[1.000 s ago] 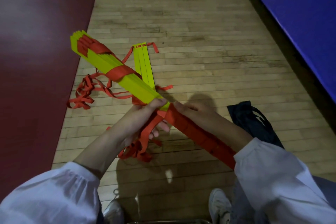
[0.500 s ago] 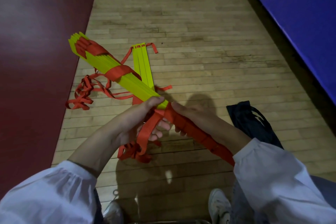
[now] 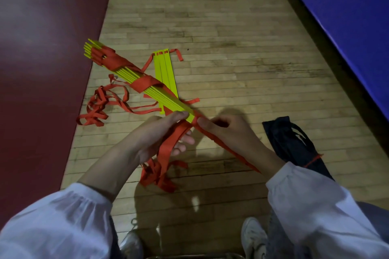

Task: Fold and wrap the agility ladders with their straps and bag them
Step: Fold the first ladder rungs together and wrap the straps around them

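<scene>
A bundle of yellow ladder rungs [image 3: 164, 99] runs from upper left toward me, with red strap wound round it in two places. My left hand [image 3: 162, 134] grips the bundle's near end, thumb on top, and a red strap [image 3: 168, 147] hangs between its fingers. My right hand [image 3: 227, 132] pinches the red-wrapped near part of the bundle, thumb beside my left thumb. Loose red strap [image 3: 99, 107] lies tangled on the floor to the left. A second, flat set of yellow rungs [image 3: 166, 69] lies on the floor behind the bundle. A dark bag [image 3: 294, 143] lies at the right.
The floor is pale wood planks [image 3: 231, 48]. A dark red floor area [image 3: 42, 69] borders it on the left and a blue mat [image 3: 347, 17] on the right. My shoes [image 3: 252, 237] show at the bottom edge.
The bundle has turned a little, so the rungs' edges now show. My right thumb has slid up the wrapped part toward my left thumb.
</scene>
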